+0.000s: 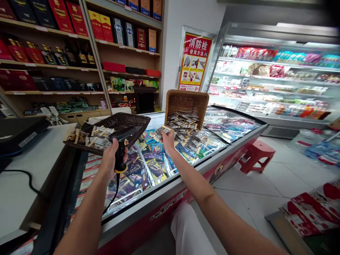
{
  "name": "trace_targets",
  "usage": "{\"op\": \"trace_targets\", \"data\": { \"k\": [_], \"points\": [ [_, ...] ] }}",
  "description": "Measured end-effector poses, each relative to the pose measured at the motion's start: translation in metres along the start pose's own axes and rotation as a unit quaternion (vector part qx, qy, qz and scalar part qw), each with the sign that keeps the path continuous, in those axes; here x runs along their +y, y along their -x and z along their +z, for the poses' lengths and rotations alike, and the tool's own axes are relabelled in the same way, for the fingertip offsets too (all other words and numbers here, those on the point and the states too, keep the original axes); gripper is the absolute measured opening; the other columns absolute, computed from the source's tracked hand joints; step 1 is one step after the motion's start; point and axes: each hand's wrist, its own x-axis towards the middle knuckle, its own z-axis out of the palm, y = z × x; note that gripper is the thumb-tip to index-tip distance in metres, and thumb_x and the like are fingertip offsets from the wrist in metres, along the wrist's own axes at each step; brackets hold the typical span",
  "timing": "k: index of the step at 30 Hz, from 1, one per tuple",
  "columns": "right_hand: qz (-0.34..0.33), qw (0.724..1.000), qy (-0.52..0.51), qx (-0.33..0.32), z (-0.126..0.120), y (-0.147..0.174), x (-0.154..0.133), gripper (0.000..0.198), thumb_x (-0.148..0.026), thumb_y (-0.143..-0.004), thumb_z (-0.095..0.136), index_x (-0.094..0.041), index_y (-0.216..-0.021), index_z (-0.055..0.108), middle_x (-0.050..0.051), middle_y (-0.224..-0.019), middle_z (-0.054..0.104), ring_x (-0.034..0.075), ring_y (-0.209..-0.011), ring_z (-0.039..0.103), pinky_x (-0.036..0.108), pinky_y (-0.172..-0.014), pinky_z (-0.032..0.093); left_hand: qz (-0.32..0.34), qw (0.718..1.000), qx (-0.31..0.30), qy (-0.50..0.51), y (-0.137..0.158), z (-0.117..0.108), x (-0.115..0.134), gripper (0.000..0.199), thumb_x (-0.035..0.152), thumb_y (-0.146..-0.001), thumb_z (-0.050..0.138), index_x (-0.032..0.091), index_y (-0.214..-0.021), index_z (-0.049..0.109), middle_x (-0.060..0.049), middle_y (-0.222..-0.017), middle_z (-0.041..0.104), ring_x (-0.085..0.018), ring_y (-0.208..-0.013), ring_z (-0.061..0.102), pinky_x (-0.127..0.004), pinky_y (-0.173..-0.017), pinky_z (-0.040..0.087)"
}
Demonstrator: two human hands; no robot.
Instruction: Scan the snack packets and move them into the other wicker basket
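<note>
My left hand [113, 156] is wrapped round the handle of a black barcode scanner [121, 150], whose cord hangs down over the freezer. Behind the scanner, a dark woven basket [130, 124] holds several small clear packets [99, 136] at its left end. Pinched in my right hand [168, 139] is a small snack packet [159, 134], just in front of a tipped tan wicker basket [187, 97]. Many similar packets [190, 136] spill from that basket onto the glass top of the freezer. What the packets contain is too small to make out.
A glass-topped chest freezer [186, 170] with packaged goods stretches across the middle. Left of it is a white counter [18, 191]. A red stool [257, 156] and water jugs [305, 140] stand on the right floor. Shelves [127, 46] and a refrigerated display [273, 78] line the back.
</note>
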Motion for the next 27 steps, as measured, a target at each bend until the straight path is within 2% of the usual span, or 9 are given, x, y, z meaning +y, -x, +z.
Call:
{"op": "trace_targets", "data": {
  "k": [3, 9, 15, 20, 27],
  "points": [
    [0.032, 0.999, 0.007, 0.026, -0.011, 0.001, 0.015, 0.042, -0.043, -0.093, 0.065, -0.023, -0.128, 0.053, -0.005, -0.075, 0.058, 0.019, -0.063, 0.061, 0.03, -0.058, 0.05, -0.015, 0.996, -0.071, -0.045, 0.009, 0.014, -0.004, 0.067, 0.08, -0.065, 0.086, 0.02, -0.081, 0.06, 0.001, -0.063, 0.061, -0.01, -0.042, 0.048, -0.022, -0.037, 0.036],
    [0.08, 0.997, -0.012, 0.011, -0.008, -0.003, 0.013, 0.059, -0.04, -0.096, 0.06, -0.021, -0.148, 0.038, -0.005, -0.078, 0.058, 0.02, -0.061, 0.061, 0.032, -0.059, 0.053, 0.007, 0.99, -0.088, -0.111, 0.019, 0.028, -0.01, 0.064, 0.08, -0.072, 0.081, 0.021, -0.076, 0.056, 0.001, -0.064, 0.061, -0.01, -0.044, 0.05, -0.023, -0.041, 0.039],
    [0.057, 0.998, -0.029, -0.005, -0.008, -0.001, 0.011, 0.056, -0.035, -0.096, 0.06, -0.019, -0.146, 0.039, -0.006, -0.074, 0.057, 0.019, -0.056, 0.057, 0.032, -0.059, 0.051, 0.015, 0.989, -0.082, -0.124, 0.014, 0.021, -0.017, 0.059, 0.077, -0.075, 0.08, 0.023, -0.074, 0.056, 0.002, -0.055, 0.056, -0.013, -0.043, 0.049, -0.024, -0.041, 0.04],
    [0.052, 0.998, -0.033, -0.012, -0.008, -0.001, 0.012, 0.054, -0.034, -0.097, 0.059, -0.02, -0.145, 0.039, -0.004, -0.077, 0.06, 0.019, -0.055, 0.058, 0.032, -0.06, 0.052, 0.02, 0.986, -0.086, -0.139, 0.015, 0.021, -0.019, 0.056, 0.073, -0.077, 0.08, 0.023, -0.073, 0.056, 0.001, -0.055, 0.058, -0.014, -0.043, 0.05, -0.025, -0.041, 0.041],
    [0.057, 0.998, -0.025, 0.002, -0.004, -0.002, 0.014, 0.051, -0.034, -0.096, 0.061, -0.022, -0.142, 0.042, -0.008, -0.07, 0.057, 0.019, -0.052, 0.058, 0.031, -0.057, 0.048, 0.022, 0.986, -0.089, -0.141, 0.016, 0.023, -0.016, 0.057, 0.074, -0.079, 0.078, 0.023, -0.073, 0.053, 0.0, -0.055, 0.057, -0.012, -0.043, 0.05, -0.023, -0.041, 0.041]
  ]
}}
